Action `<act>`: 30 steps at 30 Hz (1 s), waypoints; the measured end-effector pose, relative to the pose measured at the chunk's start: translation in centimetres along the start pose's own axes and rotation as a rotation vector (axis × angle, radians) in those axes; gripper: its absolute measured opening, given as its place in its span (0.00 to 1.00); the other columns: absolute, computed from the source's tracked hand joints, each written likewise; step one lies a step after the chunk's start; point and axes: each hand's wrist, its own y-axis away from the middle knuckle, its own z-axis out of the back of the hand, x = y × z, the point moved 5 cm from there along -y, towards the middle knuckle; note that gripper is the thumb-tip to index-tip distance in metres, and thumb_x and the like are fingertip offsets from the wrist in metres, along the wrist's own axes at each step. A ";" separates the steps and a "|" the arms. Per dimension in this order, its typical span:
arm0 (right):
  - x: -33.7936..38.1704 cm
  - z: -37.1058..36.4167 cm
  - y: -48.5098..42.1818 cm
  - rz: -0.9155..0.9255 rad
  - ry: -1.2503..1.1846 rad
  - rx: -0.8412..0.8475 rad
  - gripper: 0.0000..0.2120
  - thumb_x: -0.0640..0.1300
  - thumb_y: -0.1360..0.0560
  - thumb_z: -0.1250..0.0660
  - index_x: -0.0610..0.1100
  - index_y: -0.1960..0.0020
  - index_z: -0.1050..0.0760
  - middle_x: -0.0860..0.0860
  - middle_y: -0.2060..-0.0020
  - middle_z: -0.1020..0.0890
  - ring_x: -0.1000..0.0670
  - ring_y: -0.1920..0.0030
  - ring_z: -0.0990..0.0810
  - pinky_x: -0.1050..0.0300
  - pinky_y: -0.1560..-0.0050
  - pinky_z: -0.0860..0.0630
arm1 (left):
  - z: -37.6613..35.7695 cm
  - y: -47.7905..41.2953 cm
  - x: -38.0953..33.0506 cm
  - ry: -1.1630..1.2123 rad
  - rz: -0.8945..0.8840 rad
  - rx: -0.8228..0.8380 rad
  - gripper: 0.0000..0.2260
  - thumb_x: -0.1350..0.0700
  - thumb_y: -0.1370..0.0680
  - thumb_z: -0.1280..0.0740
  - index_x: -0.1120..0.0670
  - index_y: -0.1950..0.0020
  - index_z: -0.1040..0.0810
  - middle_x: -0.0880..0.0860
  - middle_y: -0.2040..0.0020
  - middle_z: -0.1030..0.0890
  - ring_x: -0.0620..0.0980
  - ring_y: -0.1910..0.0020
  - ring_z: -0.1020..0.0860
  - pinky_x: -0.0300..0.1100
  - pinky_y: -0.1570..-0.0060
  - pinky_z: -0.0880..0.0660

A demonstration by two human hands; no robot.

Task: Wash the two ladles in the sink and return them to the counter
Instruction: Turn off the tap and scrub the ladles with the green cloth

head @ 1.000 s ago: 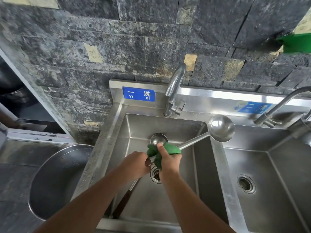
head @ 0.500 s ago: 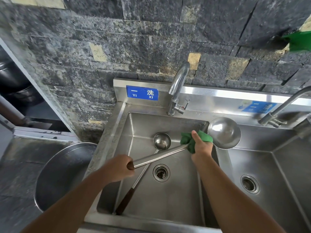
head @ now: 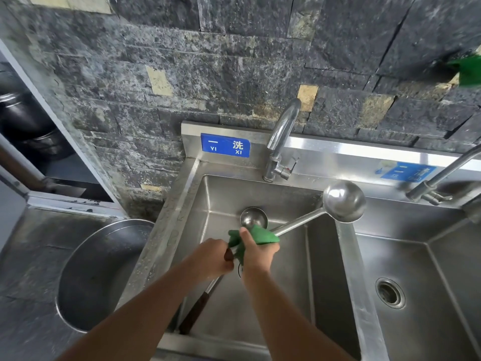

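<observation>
Over the basin (head: 213,194), the big ladle (head: 342,203) slants away to the right from the left hand (head: 213,259), which grips its handle end. The right hand (head: 257,254), just beside it, clasps a cloth (head: 260,237) round the shaft.

Our left hand (head: 212,257) grips the large ladle (head: 343,201) by the dark end of its handle, above the left basin of the sink (head: 208,194). Our right hand (head: 259,255), just beside it, wraps a green cloth (head: 261,237) round the shaft. The ladle's bowl rises rightward over the divider. A smaller ladle (head: 253,218) lies in the basin beneath, bowl toward the faucet (head: 282,134). A round metal bowl (head: 99,277) sits left of the sink.
</observation>
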 end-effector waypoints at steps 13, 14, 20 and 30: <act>1.6 -1.3 -2.8 0.051 0.093 0.052 0.27 0.43 0.33 0.23 0.48 0.43 0.38 0.38 0.58 0.14 0.38 0.62 0.14 0.41 0.59 0.17 | 0.4 0.7 3.0 0.111 -0.019 -0.071 0.06 0.53 0.24 0.34 0.52 0.60 0.26 0.48 0.65 0.24 0.46 0.68 0.26 0.36 0.68 0.32; 2.6 -1.2 -3.0 0.077 0.105 0.026 0.29 0.45 0.34 0.22 0.46 0.42 0.35 0.38 0.55 0.14 0.39 0.60 0.14 0.40 0.58 0.17 | 0.6 0.9 3.5 0.119 -0.028 -0.077 0.08 0.51 0.24 0.34 0.51 0.61 0.27 0.47 0.66 0.25 0.45 0.68 0.27 0.37 0.68 0.32; 7.8 1.5 -4.6 0.176 0.090 -0.135 0.30 0.46 0.33 0.21 0.40 0.38 0.30 0.45 0.48 0.19 0.46 0.49 0.18 0.50 0.45 0.21 | 2.2 1.6 5.9 0.059 -0.102 -0.116 0.17 0.38 0.25 0.34 0.51 0.60 0.26 0.46 0.69 0.27 0.43 0.71 0.30 0.39 0.66 0.33; 8.3 5.8 -4.9 0.100 -0.112 -0.227 0.23 0.48 0.28 0.24 0.40 0.38 0.26 0.44 0.47 0.18 0.44 0.52 0.17 0.47 0.59 0.16 | 3.2 1.8 8.0 -0.003 -0.011 0.104 0.21 0.33 0.26 0.35 0.51 0.56 0.23 0.46 0.69 0.24 0.43 0.73 0.27 0.37 0.65 0.27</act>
